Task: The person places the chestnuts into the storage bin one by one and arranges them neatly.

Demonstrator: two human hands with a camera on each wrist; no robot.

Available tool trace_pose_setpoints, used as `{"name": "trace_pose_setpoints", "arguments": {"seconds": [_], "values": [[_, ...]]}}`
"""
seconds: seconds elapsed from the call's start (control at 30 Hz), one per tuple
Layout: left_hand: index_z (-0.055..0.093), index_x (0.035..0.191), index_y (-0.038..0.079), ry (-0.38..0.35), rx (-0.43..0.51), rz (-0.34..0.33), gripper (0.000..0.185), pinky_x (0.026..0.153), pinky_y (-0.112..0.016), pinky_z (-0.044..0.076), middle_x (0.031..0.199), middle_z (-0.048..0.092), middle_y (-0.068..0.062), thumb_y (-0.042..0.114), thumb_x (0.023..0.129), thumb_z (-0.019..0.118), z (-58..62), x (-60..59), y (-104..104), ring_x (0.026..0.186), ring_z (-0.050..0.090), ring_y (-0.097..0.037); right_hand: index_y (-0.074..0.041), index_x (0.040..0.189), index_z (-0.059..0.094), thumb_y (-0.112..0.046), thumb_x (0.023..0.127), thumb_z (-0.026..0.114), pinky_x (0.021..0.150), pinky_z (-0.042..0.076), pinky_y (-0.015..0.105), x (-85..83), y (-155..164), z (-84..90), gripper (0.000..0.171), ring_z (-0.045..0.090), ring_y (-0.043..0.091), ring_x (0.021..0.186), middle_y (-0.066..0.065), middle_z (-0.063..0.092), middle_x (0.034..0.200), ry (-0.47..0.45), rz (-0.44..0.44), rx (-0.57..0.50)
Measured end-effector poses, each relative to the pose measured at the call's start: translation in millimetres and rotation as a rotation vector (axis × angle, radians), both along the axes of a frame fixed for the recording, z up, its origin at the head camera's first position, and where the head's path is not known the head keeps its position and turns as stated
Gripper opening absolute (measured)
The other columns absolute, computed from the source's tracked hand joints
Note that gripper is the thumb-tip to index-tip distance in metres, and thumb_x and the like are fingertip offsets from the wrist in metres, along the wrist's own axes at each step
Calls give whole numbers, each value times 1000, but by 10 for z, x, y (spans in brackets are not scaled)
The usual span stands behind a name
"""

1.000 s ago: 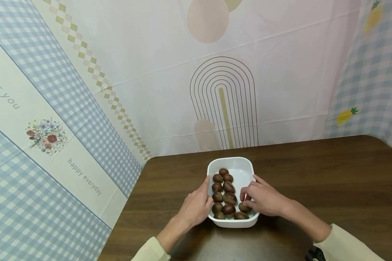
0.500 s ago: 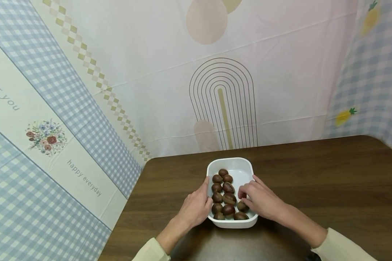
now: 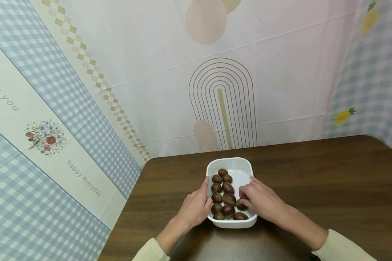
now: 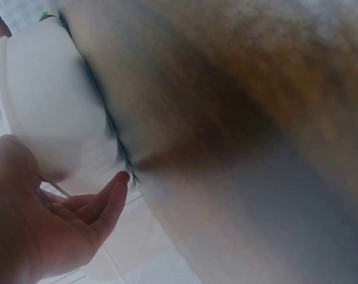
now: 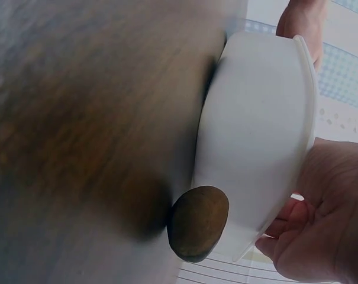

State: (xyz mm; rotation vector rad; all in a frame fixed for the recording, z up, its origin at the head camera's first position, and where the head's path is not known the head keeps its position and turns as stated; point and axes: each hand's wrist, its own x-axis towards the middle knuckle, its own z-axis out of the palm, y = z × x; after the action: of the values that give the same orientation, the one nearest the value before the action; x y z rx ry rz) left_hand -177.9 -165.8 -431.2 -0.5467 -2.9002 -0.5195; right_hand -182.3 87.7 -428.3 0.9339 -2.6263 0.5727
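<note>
A white dish [image 3: 245,165] stands on the brown table and holds several brown chestnuts [image 3: 228,187] in rows. My left hand [image 3: 196,206] cups the dish's left wall, thumb along the rim; in the left wrist view its fingers [image 4: 105,204] curve under the dish [image 4: 42,100]. My right hand [image 3: 260,200] reaches over the right rim, fingertips curled down on a chestnut [image 3: 240,206] inside. The right wrist view shows the dish wall [image 5: 255,136], my right hand's fingers [image 5: 297,222] at its rim, and one chestnut [image 5: 199,223] on the table against the outer wall.
The dark wooden table [image 3: 313,174] spreads to the right and front of the dish. Its left corner [image 3: 148,159] is close to the dish. Patterned cloth backdrops [image 3: 222,90] hang behind and at both sides.
My right hand has slid slightly left and farther into the dish, with the chestnut under its fingertips moving along. My left hand has stayed on the dish wall.
</note>
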Motion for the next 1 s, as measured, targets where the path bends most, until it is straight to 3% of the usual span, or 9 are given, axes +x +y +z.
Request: {"name": "trace_pose_setpoints", "arguments": {"seconds": [0.27, 0.57, 1.0], "values": [[32, 164, 4, -10, 7, 2, 70, 92, -49, 58, 144, 65, -15, 14, 98, 52, 3, -1, 1, 114, 72, -29, -17, 75, 69, -4, 78, 85, 113, 43, 61, -5, -2, 11, 21, 68, 15, 81, -9, 67, 73, 12, 4, 6], [32, 164, 5, -10, 4, 11, 70, 94, -49, 57, 144, 65, -14, 15, 97, 53, -1, -1, -4, 116, 72, -30, -19, 75, 71, -3, 75, 85, 115, 41, 61, -20, 9, 4, 21, 63, 9, 74, -13, 64, 71, -16, 36, -32], [31, 164, 4, -15, 8, -1, 70, 93, -49, 57, 143, 66, -16, 14, 98, 52, 0, -4, -12, 114, 72, -29, -21, 82, 73, -10, 79, 87, 121, 31, 59, -21, 40, -47, 17, 67, 19, 98, -17, 69, 81, -146, 36, -186]]}}
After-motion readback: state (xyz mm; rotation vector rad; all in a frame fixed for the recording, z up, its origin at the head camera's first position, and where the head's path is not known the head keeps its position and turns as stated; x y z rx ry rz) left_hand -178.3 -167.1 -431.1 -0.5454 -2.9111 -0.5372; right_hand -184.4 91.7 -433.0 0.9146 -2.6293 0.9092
